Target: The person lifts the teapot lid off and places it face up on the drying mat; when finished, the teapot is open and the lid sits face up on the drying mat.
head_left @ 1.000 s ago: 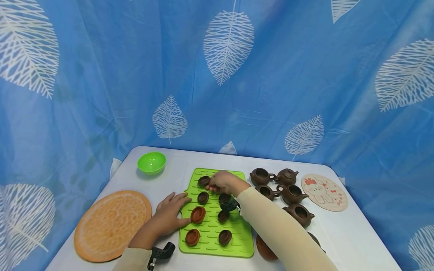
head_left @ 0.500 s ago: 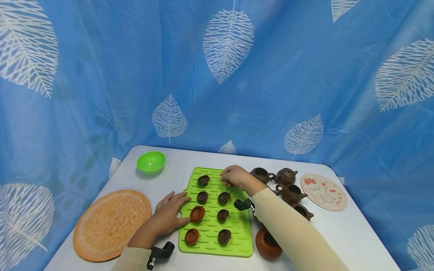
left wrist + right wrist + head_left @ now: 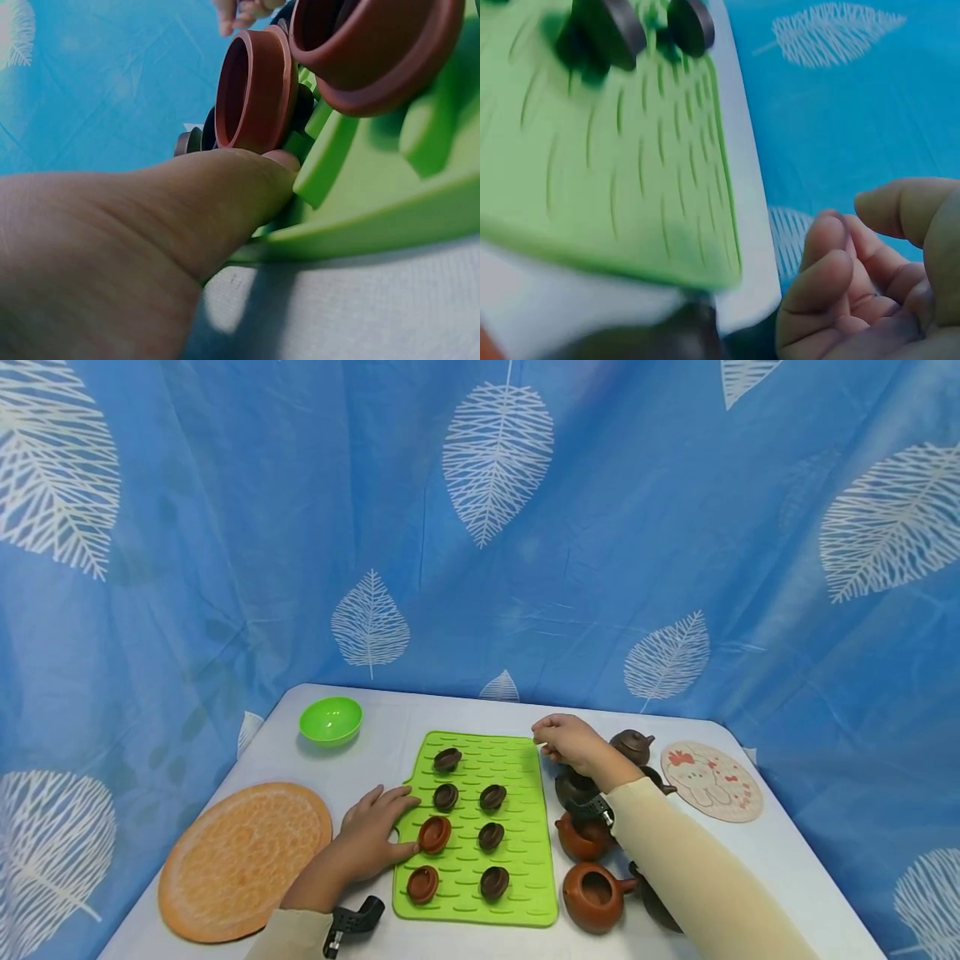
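Note:
My left hand (image 3: 367, 835) rests on the left edge of a green ridged mat (image 3: 525, 860), fingers spread. Its thumb lies beside a reddish-brown teapot lid (image 3: 434, 835); in the left wrist view the thumb (image 3: 217, 187) seems to touch this lid (image 3: 259, 90). Another reddish lid (image 3: 422, 884) and several dark brown lids (image 3: 493, 882) stand in two rows on the mat. My right hand (image 3: 573, 743) hovers past the mat's upper right corner, over the teapots. Its fingers are loosely bent and hold nothing, with the thumb apart, as the right wrist view shows.
Right of the mat stand reddish teapots (image 3: 595, 900) and dark teapots, partly hidden by the right arm. One dark teapot (image 3: 632, 745) at the back wears its lid. A bunny coaster (image 3: 712, 781) lies far right. At left are a green bowl (image 3: 331, 721) and round orange mat (image 3: 243, 860).
My right hand has let go of the dark lid at the mat's upper left and moved right, off the mat to above the teapots. The left hand has stayed put.

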The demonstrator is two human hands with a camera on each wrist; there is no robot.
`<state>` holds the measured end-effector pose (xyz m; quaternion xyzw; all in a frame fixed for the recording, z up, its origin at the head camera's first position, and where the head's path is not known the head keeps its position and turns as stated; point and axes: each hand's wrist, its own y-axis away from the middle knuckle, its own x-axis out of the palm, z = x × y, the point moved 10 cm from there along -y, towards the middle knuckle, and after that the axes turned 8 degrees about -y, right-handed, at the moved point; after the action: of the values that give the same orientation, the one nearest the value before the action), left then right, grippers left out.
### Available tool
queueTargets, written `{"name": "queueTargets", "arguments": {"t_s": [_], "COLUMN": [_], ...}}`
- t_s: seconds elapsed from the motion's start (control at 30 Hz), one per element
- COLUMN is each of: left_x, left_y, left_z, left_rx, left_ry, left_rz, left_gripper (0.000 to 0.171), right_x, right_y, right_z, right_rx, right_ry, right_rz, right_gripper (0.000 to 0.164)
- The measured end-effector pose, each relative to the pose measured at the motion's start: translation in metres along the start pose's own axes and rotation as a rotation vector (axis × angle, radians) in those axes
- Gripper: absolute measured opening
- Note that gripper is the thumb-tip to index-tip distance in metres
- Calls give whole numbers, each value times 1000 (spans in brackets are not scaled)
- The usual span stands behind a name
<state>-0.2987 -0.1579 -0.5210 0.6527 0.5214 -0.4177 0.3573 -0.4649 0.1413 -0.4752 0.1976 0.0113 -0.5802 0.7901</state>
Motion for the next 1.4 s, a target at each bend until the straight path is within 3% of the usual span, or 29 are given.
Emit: {"name": "queueTargets", "arguments": {"t_s": [0.13, 0.27, 0.5, 0.67, 0.93, 1.2, 1.4], "left_x": [2, 2, 0, 0, -2, -2, -2], "left_y": [0, 0, -1, -1, 0, 2, 2], "left_z": [0, 0, -2, -3, -4, -3, -2], "left_rx": [0, 3, 0, 1, 6, -5, -10], "left_ry": [0, -3, 2, 3, 14, 16, 20], "left_rz": [6, 6, 2, 5, 1, 6, 2], "left_gripper": [71, 70, 70, 70, 70, 70, 70], "right_x": [-34, -65, -115, -141, -164, -169, -170], "right_y": [8, 16, 19, 23, 32, 36, 36], "right_z": [1, 5, -5, -17, -31, -43, -41], "right_rx": [-24, -65, -75, -62, -5, 67, 58], "right_ry": [81, 183, 165, 213, 270, 275, 342], "right_rz": [-110, -167, -232, -297, -366, -315, -314], "right_gripper": [31, 32, 40, 42, 43, 34, 32]}}
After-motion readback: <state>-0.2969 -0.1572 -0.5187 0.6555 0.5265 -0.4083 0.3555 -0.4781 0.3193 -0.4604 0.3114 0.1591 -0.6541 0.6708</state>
